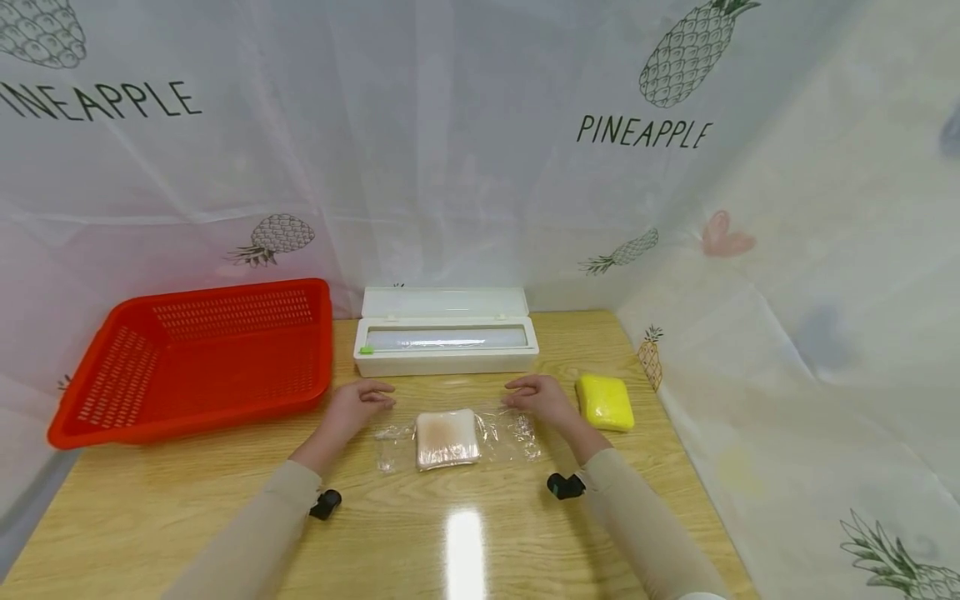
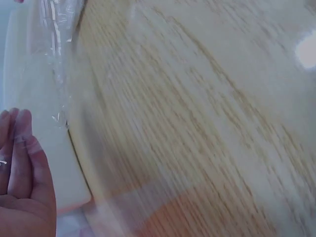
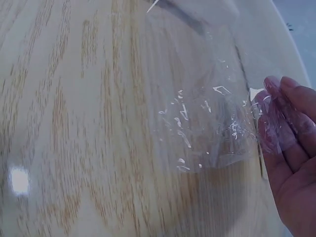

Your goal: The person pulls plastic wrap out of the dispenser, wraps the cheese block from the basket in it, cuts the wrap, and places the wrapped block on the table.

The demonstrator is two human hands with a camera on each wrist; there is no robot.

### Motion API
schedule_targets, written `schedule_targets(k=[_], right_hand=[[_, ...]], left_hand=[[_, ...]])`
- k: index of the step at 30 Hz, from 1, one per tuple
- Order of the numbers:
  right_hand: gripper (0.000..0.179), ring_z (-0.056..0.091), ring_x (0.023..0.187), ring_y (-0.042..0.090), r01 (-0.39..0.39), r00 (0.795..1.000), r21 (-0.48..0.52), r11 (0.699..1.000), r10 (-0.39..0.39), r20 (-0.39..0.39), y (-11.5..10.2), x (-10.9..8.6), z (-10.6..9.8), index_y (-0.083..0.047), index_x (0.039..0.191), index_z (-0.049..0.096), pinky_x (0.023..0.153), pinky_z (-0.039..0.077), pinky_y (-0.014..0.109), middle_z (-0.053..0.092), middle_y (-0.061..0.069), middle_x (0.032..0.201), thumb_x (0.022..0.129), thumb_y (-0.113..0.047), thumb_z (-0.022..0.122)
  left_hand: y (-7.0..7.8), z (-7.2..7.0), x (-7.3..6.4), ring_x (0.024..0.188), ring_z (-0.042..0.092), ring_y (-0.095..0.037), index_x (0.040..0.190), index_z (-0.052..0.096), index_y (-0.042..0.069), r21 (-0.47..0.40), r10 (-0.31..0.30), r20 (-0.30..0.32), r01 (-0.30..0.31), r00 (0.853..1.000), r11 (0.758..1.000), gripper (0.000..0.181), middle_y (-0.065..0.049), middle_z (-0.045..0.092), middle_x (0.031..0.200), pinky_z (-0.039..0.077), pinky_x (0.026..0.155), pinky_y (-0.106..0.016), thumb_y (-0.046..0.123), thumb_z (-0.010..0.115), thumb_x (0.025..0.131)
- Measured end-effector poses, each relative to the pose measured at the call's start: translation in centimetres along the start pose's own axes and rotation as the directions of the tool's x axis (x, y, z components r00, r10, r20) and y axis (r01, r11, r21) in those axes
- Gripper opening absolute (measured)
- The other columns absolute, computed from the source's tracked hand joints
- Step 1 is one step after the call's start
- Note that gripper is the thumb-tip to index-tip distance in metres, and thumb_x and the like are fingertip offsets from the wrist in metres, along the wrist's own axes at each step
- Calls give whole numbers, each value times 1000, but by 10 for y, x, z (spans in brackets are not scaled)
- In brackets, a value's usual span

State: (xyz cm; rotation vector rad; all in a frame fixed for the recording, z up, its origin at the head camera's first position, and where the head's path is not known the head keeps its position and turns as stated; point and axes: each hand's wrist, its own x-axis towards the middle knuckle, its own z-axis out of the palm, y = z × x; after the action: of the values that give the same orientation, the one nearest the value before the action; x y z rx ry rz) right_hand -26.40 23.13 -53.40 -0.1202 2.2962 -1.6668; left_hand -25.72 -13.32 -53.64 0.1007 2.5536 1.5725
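A square, bread-slice-like piece, white with a brownish middle, lies on a crumpled strip of clear plastic wrap. To its upper left, my left hand pinches the film's far edge; in the left wrist view that hand has film over its fingertips, its thumb mostly cut off. On the other side my right hand holds the far right corner. In the right wrist view, thumb and fingers of this hand pinch the clear film, which hangs above the wood.
Behind the hands stands a white wrap dispenser, lid raised, with a green slider. A red plastic basket sits at the left. Right of my right hand lies a yellow, shiny-surfaced block. Curtains hang behind the wooden table and at its right.
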Motion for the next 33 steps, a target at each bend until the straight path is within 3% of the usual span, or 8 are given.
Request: schedule_targets(k=[7, 12, 18, 23, 28, 33], right_hand=[[29, 69, 95, 26, 55, 998, 23, 998, -54, -41, -7, -8, -4, 12, 116, 63, 87, 53, 35, 72, 17, 100, 89, 0, 68], [26, 70, 93, 22, 76, 993, 86, 993, -68, -92, -7, -15, -6, 15, 111, 64, 85, 54, 33, 70, 20, 104, 88, 2, 68], [21, 70, 89, 17, 100, 985, 132, 986, -80, -150, 4, -9, -11, 15, 107, 66, 83, 55, 30, 70, 21, 102, 89, 4, 66], [18, 69, 84, 14, 105, 980, 100, 989, -86, -182, 4, -6, -13, 13, 104, 68, 80, 55, 29, 72, 17, 98, 91, 1, 66], [18, 68, 88, 15, 58, 986, 112, 992, -39, -162, 2, -4, -12, 10, 104, 68, 83, 54, 30, 72, 15, 101, 93, -3, 64], [18, 65, 92, 15, 88, 993, 122, 989, -77, -92, 2, -4, -14, 10, 103, 66, 86, 52, 30, 70, 14, 105, 95, -5, 62]], left_hand=[[4, -6, -11, 95, 68, -26, 98, 77, 2, 25, 39, -39, -38, 998, 999, 13, -12, 72, 101, 56, 78, -32, 6, 74, 86], [8, -9, -22, 96, 66, -25, 95, 78, 6, 35, 74, -57, -72, 996, 997, 10, -8, 73, 98, 54, 81, -33, 6, 74, 86], [12, -11, -25, 94, 68, -22, 97, 77, 5, -12, 49, -64, -49, 997, 999, 10, -6, 74, 96, 55, 83, -34, 5, 69, 90], [13, -10, -24, 93, 68, -20, 99, 76, 4, -45, -9, -82, 5, 997, 999, 12, -6, 74, 95, 54, 83, -33, 6, 68, 91], [13, -7, -20, 90, 69, -22, 101, 73, -2, -98, -4, -98, -5, 995, 995, 13, -11, 73, 94, 55, 80, -30, 4, 69, 90], [13, -7, -20, 87, 65, -21, 94, 74, 2, -42, 54, -113, -59, 992, 997, 8, -8, 72, 92, 54, 74, -26, 5, 73, 87]])
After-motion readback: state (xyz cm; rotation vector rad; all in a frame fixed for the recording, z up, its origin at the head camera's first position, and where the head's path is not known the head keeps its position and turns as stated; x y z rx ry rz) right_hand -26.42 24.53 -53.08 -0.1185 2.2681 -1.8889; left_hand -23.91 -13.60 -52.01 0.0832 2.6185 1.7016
